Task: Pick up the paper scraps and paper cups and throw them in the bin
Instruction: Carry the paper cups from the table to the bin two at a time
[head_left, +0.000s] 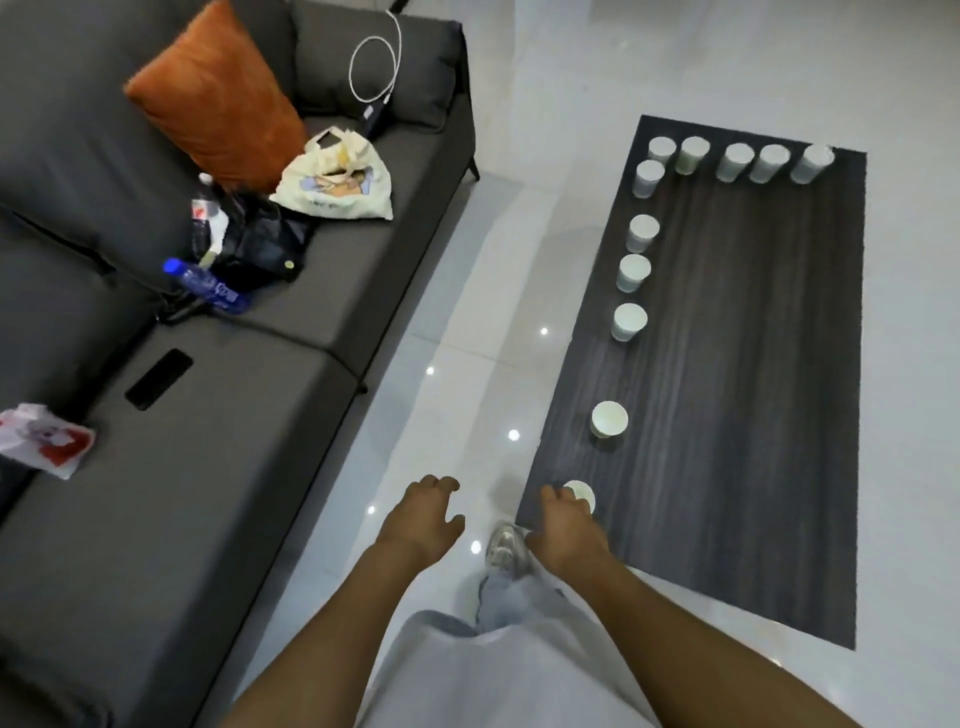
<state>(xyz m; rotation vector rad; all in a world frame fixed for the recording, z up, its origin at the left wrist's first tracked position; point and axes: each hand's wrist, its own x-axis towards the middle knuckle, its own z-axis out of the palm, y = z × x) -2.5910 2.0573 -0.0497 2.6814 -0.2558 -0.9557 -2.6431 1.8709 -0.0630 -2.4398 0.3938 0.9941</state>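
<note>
We count eleven small white paper cups (609, 419) upright on the dark wood-grain table (753, 389). Five line its far edge, a sixth sits just behind the far-left corner, and five more run down the left edge. The nearest cup (583, 491) stands at the near-left corner, partly hidden.

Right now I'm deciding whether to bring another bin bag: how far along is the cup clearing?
Nothing looks done yet: no bin is in view. In hand: the right hand reaches for the nearest cup at the table corner; whether its grip has closed I cannot tell. The left hand is empty. Left: ten more cups, like this one.
</note>
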